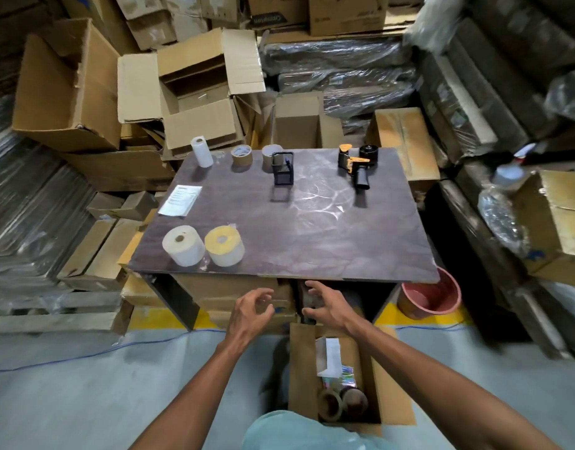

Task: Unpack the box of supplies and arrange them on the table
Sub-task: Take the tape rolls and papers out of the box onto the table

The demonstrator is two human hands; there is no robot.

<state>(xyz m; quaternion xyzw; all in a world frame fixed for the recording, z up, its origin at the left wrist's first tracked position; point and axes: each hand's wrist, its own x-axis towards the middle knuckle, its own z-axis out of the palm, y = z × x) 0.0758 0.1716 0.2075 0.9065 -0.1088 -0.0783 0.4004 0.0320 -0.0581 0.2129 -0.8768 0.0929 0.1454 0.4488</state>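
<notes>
The open supply box [301,368] stands on the floor below the table's near edge; inside lie two brown tape rolls [341,401], a white paper and a colourful packet. My left hand [252,311] and my right hand [328,306] hover empty with loosely spread fingers, just below the dark table [312,238]. On the table stand a white roll [183,245], a yellow-topped roll [224,245], a paper sheet [180,200], a small white roll [202,151], two brown tape rolls [242,155], a black mesh holder [283,168] and a tape dispenser [357,165].
Cardboard boxes and plastic-wrapped bundles crowd the left, back and right sides of the table. A pink bucket [428,297] sits on the floor at the table's near right corner. More cartons lie under the table. Grey floor stretches to the left of the box.
</notes>
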